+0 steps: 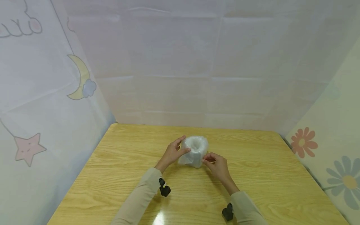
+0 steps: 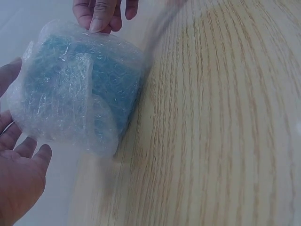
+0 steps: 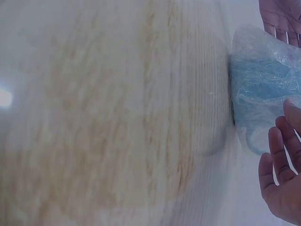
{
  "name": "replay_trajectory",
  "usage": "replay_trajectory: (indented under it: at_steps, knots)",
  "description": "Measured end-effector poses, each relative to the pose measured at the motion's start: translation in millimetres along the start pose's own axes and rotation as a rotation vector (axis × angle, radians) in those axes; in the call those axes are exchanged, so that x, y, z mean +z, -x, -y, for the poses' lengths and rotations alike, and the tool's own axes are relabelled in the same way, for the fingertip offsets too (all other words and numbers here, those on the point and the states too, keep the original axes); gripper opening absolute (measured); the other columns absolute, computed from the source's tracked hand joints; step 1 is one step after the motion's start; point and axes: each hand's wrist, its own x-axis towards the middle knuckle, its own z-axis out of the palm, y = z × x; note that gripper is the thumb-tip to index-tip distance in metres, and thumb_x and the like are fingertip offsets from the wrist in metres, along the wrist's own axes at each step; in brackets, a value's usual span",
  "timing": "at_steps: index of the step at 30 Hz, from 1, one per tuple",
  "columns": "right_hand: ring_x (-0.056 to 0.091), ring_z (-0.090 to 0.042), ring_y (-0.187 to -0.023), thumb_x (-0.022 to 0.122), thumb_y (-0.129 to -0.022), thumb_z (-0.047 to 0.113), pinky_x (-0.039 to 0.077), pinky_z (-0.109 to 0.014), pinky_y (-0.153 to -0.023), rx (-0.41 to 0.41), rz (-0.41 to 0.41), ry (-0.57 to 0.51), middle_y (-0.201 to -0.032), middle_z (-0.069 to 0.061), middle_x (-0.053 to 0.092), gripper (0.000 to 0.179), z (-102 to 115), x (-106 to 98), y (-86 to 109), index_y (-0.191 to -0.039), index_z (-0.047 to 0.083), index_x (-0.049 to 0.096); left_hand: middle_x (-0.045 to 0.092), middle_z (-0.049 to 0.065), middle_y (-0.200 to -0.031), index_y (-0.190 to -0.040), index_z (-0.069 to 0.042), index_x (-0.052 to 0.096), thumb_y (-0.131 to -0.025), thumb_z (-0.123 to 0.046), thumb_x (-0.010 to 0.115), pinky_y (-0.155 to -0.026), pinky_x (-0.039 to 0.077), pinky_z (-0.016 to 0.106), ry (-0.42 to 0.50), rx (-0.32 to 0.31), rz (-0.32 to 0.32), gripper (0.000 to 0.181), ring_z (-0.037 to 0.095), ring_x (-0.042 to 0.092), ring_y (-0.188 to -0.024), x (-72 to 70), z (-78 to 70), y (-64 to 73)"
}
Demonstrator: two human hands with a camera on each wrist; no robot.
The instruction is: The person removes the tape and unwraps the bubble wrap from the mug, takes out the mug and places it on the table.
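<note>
The left hand, at nine o'clock of the bubble-wrapped bundle, is part-closed about it, thumb over the top rim and fingers along the outer side; it seems to be steadying. The bundle appears to stand on the tabletop, toward twelve o'clock from the surface's middle. The right hand, at four o'clock of the bundle, has thumb and forefinger nearly together and seems to pinch an edge of the wrap. The step in hand looks like working that edge; whether wrapping or unwrapping, I cannot tell. The next move calls for a light touch on the film, with the left hand's hold kept firm.

Across the bundle, left to right: a loose flap juts toward eight o'clock, a round hollow opens in the top, and the front is shiny. Through the film a bluish item shows, blurred by bubbles, its exact shape unclear.
</note>
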Motion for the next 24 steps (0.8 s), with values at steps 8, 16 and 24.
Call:
replay_trajectory:
  at_steps: [8, 16, 24]
  knots:
    - [0.066, -0.017, -0.079, 0.079, -0.083, 0.011, 0.055, -0.025, -0.069, 0.015, -0.030, -0.009, -0.083, 0.001, 0.070, 0.007, -2.5, 0.7, -0.7, -0.086, 0.009, 0.072, 0.030, 0.019, -0.153, -0.148, 0.000, 0.034, -0.094, -0.013, 0.066, -0.108, 0.027, 0.055, 0.009, 0.007, 0.003, 0.065, 0.037, 0.027, -0.139, 1.1, 2.3, -2.6]
    - [0.066, -0.016, -0.078, 0.079, -0.083, 0.011, 0.055, -0.027, -0.071, 0.025, -0.026, -0.017, -0.082, 0.001, 0.070, 0.006, -3.0, 0.6, -1.5, -0.086, 0.008, 0.074, 0.037, 0.011, -0.151, -0.149, -0.008, 0.039, -0.093, -0.023, 0.068, -0.108, 0.032, 0.047, 0.003, -0.002, -0.017, 0.065, 0.026, 0.032, -0.139, 3.3, 1.5, -1.0]
    - [0.065, -0.016, -0.076, 0.078, -0.083, 0.008, 0.055, -0.027, -0.069, -0.026, -0.012, -0.036, -0.079, 0.003, 0.069, 0.006, -7.9, 2.5, -3.2, -0.082, 0.009, 0.072, 0.038, 0.007, -0.150, -0.149, -0.011, 0.040, -0.092, -0.028, 0.070, -0.109, 0.032, 0.044, 0.020, -0.020, -0.025, 0.067, 0.023, 0.033, -0.138, 4.4, 0.8, -0.6]
